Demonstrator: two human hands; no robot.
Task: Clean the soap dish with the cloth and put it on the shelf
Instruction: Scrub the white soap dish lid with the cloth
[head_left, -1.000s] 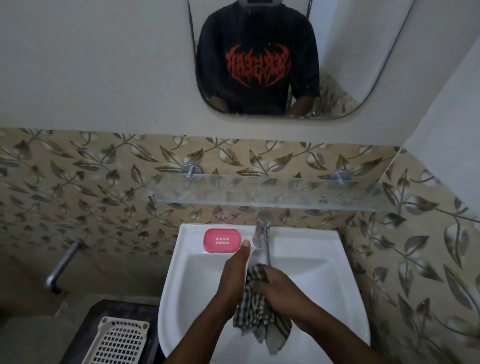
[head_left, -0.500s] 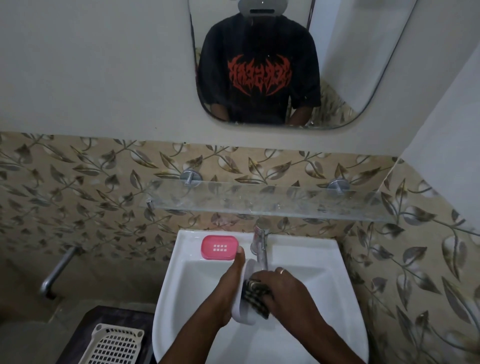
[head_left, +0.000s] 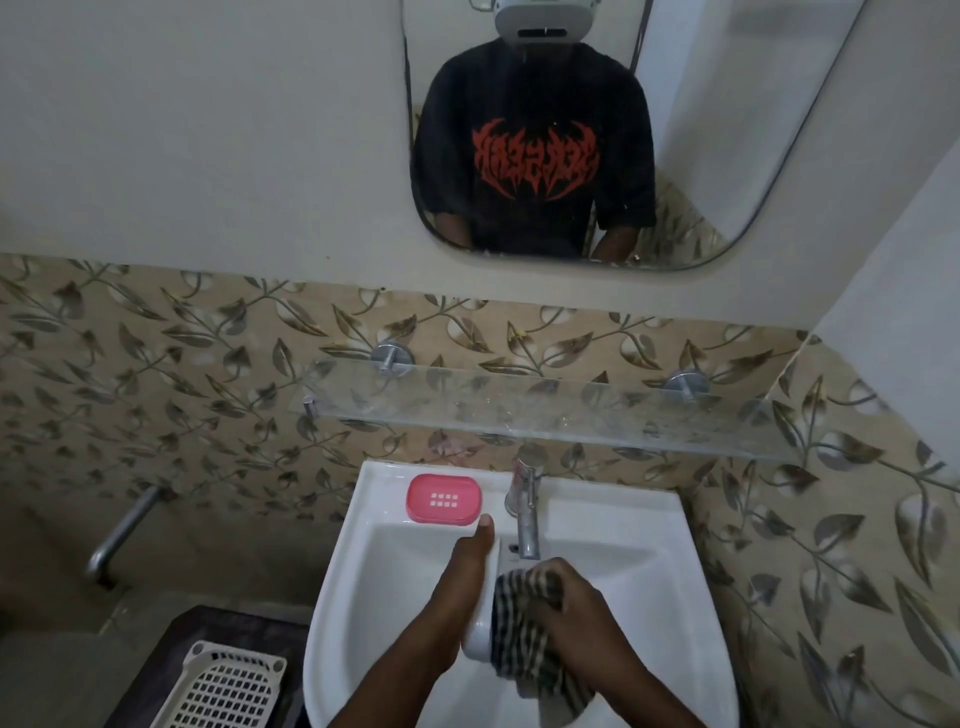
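Bathroom sink (head_left: 623, 504), lower centre: left hand (head_left: 467, 577) grips white soap dish (head_left: 480, 642) upright over basin; right hand (head_left: 576, 613), fingers (head_left: 550, 579) curled round checked cloth (head_left: 519, 644), pressed against it. Light, stiff, likely slippery plastic; hold by rim.
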